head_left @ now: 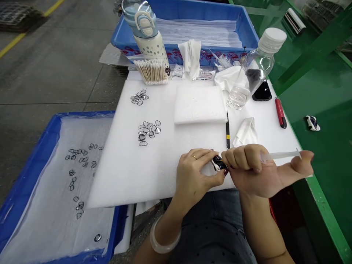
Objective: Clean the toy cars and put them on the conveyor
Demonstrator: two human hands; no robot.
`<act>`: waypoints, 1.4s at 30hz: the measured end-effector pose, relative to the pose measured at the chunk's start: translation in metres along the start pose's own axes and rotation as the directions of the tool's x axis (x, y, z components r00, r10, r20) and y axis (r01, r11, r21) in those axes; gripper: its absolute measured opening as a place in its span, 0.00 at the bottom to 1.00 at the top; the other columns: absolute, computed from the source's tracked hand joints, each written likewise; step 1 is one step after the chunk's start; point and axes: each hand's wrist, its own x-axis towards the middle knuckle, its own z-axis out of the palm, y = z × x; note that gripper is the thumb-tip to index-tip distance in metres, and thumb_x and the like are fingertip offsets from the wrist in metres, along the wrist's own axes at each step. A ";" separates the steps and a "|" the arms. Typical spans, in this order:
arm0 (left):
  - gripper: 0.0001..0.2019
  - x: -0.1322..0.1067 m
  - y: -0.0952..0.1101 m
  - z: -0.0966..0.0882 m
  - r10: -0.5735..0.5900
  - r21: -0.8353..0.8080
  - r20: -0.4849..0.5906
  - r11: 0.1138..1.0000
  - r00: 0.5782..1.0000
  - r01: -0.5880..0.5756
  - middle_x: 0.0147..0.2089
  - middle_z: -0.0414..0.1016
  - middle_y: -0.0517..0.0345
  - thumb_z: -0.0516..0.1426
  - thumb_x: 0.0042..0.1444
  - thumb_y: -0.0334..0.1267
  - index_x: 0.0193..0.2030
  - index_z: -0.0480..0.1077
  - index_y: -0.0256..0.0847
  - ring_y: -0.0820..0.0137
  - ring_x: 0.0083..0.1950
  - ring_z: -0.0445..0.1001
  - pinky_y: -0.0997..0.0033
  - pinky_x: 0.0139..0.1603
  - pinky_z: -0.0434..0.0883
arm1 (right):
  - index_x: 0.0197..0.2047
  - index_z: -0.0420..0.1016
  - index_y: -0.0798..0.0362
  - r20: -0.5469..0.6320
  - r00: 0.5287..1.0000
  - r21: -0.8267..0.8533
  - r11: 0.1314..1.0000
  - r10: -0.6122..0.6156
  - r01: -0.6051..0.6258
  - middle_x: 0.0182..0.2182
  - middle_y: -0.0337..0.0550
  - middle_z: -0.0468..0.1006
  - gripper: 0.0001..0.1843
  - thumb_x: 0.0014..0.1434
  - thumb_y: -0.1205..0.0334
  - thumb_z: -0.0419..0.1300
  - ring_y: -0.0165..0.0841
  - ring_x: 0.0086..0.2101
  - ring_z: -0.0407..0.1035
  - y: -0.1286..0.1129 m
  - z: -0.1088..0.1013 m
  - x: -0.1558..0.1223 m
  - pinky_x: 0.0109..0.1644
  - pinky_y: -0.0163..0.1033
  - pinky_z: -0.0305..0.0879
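My left hand [194, 176] pinches a small black-and-white toy car [218, 163] between thumb and fingers, near the front edge of the white work board. Wrapped in the fingers of my right hand [258, 170] is a clear syringe [280, 154], its plunger end against my outstretched thumb. The syringe's tip is hidden behind my fingers, close to the car. Two groups of thin black rings lie on the board to the left, a farther group [139, 97] and a nearer group [149, 131]. A white foam pad [200, 105] lies beyond my hands.
Cotton swabs [152, 71], a tumbler [148, 40] and a blue bin [176, 9] stand at the back. On the right are a clear bottle [251, 73], a phone [262, 91], a red cutter [280, 113] and another toy car [312, 123]. A blue tray [52, 128] holds more rings.
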 end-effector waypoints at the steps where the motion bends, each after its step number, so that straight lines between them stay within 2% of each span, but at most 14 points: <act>1: 0.14 0.000 0.000 0.000 0.000 -0.002 -0.004 1.000 1.000 0.000 0.45 0.82 0.58 0.65 0.47 0.37 0.43 0.77 0.46 0.57 0.48 0.77 0.50 0.48 0.69 | 0.16 0.46 0.48 0.001 1.000 -0.009 1.000 0.006 -0.006 0.12 0.33 0.40 0.36 0.57 0.26 0.46 0.28 0.16 0.39 0.000 0.000 0.000 0.21 0.40 0.43; 7: 0.15 0.000 0.000 0.001 -0.009 -0.006 -0.004 1.000 1.000 0.009 0.45 0.82 0.58 0.65 0.46 0.37 0.43 0.77 0.45 0.56 0.49 0.77 0.49 0.50 0.69 | 0.17 0.47 0.50 0.063 0.998 0.036 0.999 0.008 -0.011 0.12 0.33 0.42 0.37 0.57 0.25 0.43 0.27 0.16 0.39 -0.001 0.000 0.001 0.21 0.39 0.43; 13: 0.15 -0.001 -0.001 0.001 -0.002 0.006 -0.017 1.000 1.000 0.002 0.45 0.82 0.58 0.66 0.46 0.37 0.43 0.77 0.45 0.56 0.49 0.77 0.48 0.49 0.70 | 0.16 0.45 0.51 -0.004 1.000 0.020 1.000 0.014 -0.014 0.13 0.33 0.39 0.39 0.54 0.22 0.41 0.26 0.16 0.40 -0.004 0.007 0.000 0.22 0.38 0.42; 17: 0.15 -0.001 0.000 0.001 0.002 0.012 -0.008 1.000 1.000 -0.002 0.45 0.82 0.58 0.66 0.46 0.38 0.43 0.77 0.46 0.56 0.49 0.78 0.48 0.49 0.70 | 0.16 0.46 0.52 -0.044 0.999 0.018 0.999 -0.027 0.028 0.13 0.33 0.41 0.39 0.55 0.23 0.42 0.26 0.16 0.40 -0.003 0.009 -0.003 0.22 0.38 0.41; 25: 0.14 -0.001 -0.001 0.001 0.027 0.029 -0.019 0.999 0.999 -0.026 0.45 0.82 0.57 0.65 0.47 0.38 0.43 0.76 0.46 0.56 0.49 0.78 0.49 0.48 0.70 | 0.17 0.49 0.51 -0.057 0.997 -0.082 0.995 -0.056 0.051 0.13 0.33 0.40 0.37 0.58 0.25 0.41 0.27 0.16 0.43 -0.005 0.013 -0.005 0.23 0.39 0.43; 32: 0.15 -0.001 -0.003 0.000 0.017 0.015 -0.012 1.000 1.000 -0.017 0.46 0.82 0.57 0.66 0.47 0.37 0.43 0.77 0.45 0.55 0.49 0.78 0.48 0.48 0.70 | 0.18 0.48 0.52 -0.071 0.991 0.015 0.993 -0.115 0.117 0.14 0.33 0.43 0.37 0.56 0.25 0.45 0.26 0.17 0.41 0.002 0.008 -0.011 0.24 0.39 0.45; 37: 0.16 -0.001 -0.003 0.001 0.024 0.013 -0.019 1.000 1.000 -0.024 0.46 0.82 0.56 0.66 0.46 0.37 0.44 0.77 0.45 0.55 0.49 0.78 0.47 0.48 0.70 | 0.18 0.48 0.51 -0.041 0.997 -0.023 0.998 -0.059 0.058 0.14 0.32 0.41 0.38 0.55 0.24 0.44 0.27 0.17 0.42 -0.001 0.009 -0.006 0.24 0.40 0.44; 42: 0.15 -0.001 -0.002 0.001 0.018 0.024 -0.012 1.000 1.000 -0.018 0.46 0.82 0.57 0.66 0.47 0.39 0.44 0.77 0.46 0.56 0.49 0.78 0.48 0.48 0.70 | 0.18 0.48 0.51 -0.047 0.996 -0.087 0.993 -0.078 0.073 0.15 0.32 0.40 0.37 0.57 0.24 0.42 0.27 0.17 0.43 -0.002 0.012 -0.009 0.24 0.39 0.44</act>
